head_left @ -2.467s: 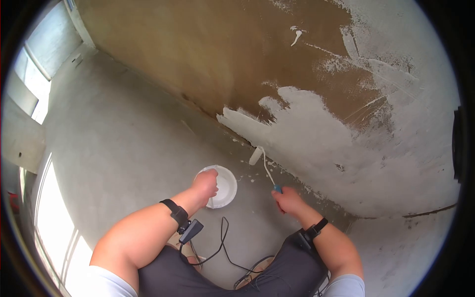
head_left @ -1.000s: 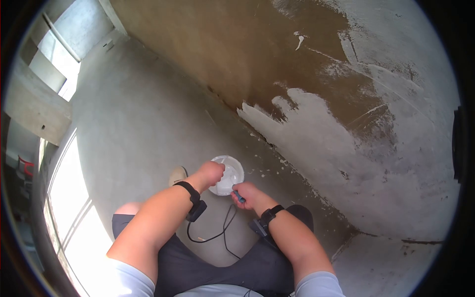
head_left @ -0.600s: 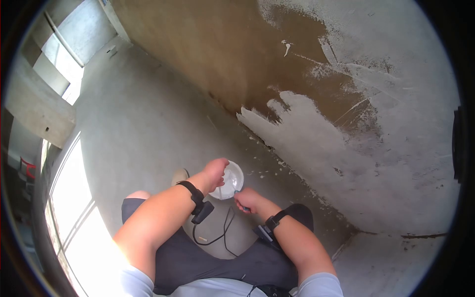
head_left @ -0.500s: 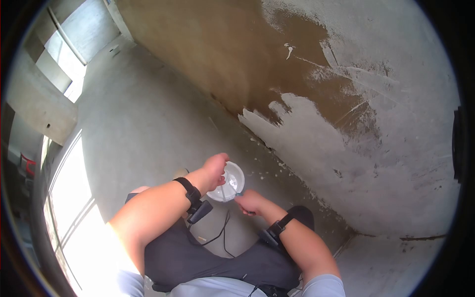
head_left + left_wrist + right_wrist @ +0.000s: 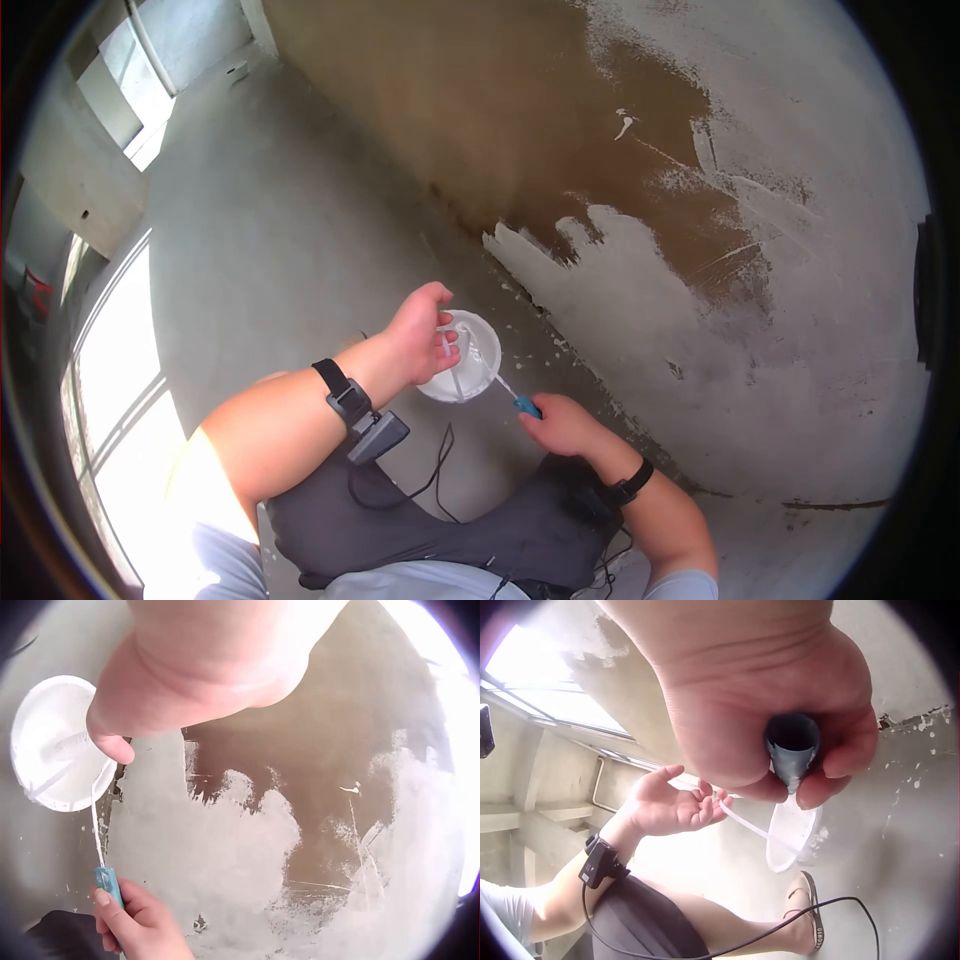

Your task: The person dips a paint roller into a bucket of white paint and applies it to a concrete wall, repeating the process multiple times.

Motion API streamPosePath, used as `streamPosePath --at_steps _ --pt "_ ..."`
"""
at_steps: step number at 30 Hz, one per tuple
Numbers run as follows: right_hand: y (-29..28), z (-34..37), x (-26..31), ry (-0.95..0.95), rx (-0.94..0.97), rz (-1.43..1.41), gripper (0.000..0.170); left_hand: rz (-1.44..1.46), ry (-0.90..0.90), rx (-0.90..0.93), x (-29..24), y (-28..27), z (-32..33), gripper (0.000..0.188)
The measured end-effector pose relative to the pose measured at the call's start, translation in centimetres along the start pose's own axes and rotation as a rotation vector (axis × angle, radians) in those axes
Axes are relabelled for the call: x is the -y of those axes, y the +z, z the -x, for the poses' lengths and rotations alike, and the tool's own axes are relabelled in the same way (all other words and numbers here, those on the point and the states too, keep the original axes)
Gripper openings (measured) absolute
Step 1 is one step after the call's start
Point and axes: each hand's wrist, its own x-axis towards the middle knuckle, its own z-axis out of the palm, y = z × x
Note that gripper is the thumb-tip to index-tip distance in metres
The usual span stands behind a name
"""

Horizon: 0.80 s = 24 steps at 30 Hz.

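A round white bucket [image 5: 490, 342] with white paint inside stands between the hands in the head view. My left hand [image 5: 412, 335] is at its left side, thumb stretched out and fingers bent around the white strip handle [image 5: 744, 823] that crosses the bucket. The right hand [image 5: 567, 425] grips the blue handle [image 5: 528, 406] of a small paint roller, lower right of the bucket. Its thin white shaft [image 5: 97, 832] runs over the rim into the bucket. The roller head is down in the bucket among white paint, hardly distinguishable. From the right wrist, the hollow handle end [image 5: 793, 739] shows between curled fingers.
A brown wall [image 5: 420, 110] with wide patches of white paint [image 5: 640, 310] rises on the right. White drips dot the grey floor [image 5: 260, 230] along its foot. A black cable [image 5: 757, 941] trails by the person's sandalled foot [image 5: 802, 915].
The roller has moved from the floor beside the wall to the bucket. Most recently the right hand shifted right and down from the rim, and the left hand's grip loosened, its thumb spreading.
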Motion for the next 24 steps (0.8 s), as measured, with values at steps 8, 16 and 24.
streamPosePath --at_steps 8,16,24 --pt "0.6 0.0 -0.1 0.005 -0.083 -0.065 0.029 -0.022 0.113 -0.029 -1.1 -0.7 -1.1 0.058" --pt "1.4 -1.8 -3.3 0.069 -0.175 -0.536 0.027 -0.202 0.244 -0.162 -1.3 -1.1 -1.5 0.057" --pt "4.0 -10.4 -11.6 0.249 -0.293 -0.713 0.019 -0.214 0.225 -0.196 -1.8 -1.6 0.9 0.06"
